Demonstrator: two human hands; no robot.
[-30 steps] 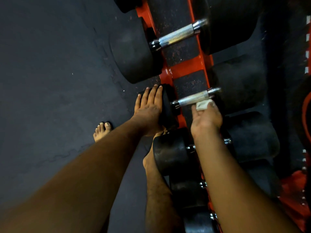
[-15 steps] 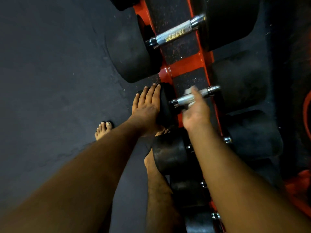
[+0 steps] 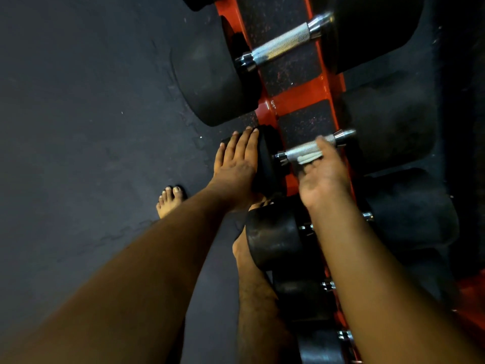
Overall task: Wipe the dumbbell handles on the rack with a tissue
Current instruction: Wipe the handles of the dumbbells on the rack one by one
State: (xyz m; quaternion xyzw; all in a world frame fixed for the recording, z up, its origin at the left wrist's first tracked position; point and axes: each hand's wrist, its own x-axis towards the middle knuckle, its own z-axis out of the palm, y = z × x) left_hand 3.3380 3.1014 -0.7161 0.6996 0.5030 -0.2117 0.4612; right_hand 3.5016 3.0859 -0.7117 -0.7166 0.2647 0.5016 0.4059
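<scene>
A chrome knurled dumbbell handle point(image 3: 295, 152) lies across the orange rack point(image 3: 299, 94), between black rubber heads. My right hand point(image 3: 325, 177) is turned palm-up, with its fingers curled over the handle. It presses a folded white tissue point(image 3: 309, 158) against the handle's near side. My left hand point(image 3: 236, 164) rests flat, fingers straight, on the outer face of that dumbbell's left head point(image 3: 266, 164). The far half of the handle is hidden behind my right fingers.
A bigger dumbbell with a bare chrome handle point(image 3: 283, 44) sits further up the rack. Smaller dumbbells point(image 3: 273, 237) sit closer to me, partly under my right forearm. My bare feet point(image 3: 170, 200) stand on the dark rubber floor point(image 3: 78, 127) left of the rack.
My right hand slid the tissue along the handle from its right end toward the middle and rolled over, so the palm now shows. My left hand stayed on the head.
</scene>
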